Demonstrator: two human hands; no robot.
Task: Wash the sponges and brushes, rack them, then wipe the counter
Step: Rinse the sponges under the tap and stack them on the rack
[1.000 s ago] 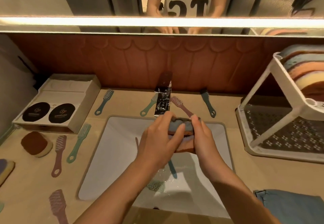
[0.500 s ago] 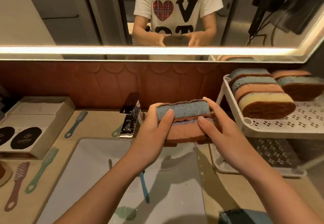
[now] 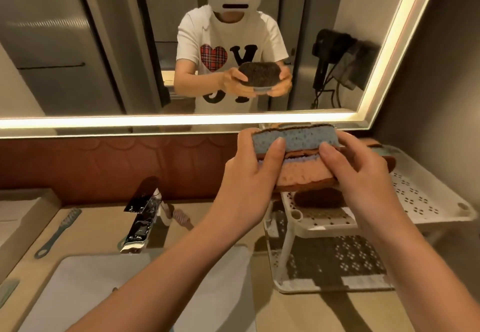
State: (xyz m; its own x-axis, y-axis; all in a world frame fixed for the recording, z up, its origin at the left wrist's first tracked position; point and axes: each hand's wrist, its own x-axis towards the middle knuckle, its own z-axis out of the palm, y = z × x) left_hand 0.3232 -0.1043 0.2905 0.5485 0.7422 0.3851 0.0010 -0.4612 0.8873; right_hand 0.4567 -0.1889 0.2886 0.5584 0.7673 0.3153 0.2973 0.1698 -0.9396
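Above the white rack (image 3: pixel 426 201), I hold two sponges stacked up, a blue sponge (image 3: pixel 298 138) on a pink sponge (image 3: pixel 301 175). My left hand (image 3: pixel 249 175) and my right hand (image 3: pixel 363 173) squeeze the ends tight. Below, the sink (image 3: pixel 130 287) sits by the shiny tap (image 3: pixel 141 221).

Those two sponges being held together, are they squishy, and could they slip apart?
Probably squishy: the sponges dent under the left hand and right hand. Likely light, since fingertips alone hold them. Just washed, they may slide on each other, so both ends are pinched.
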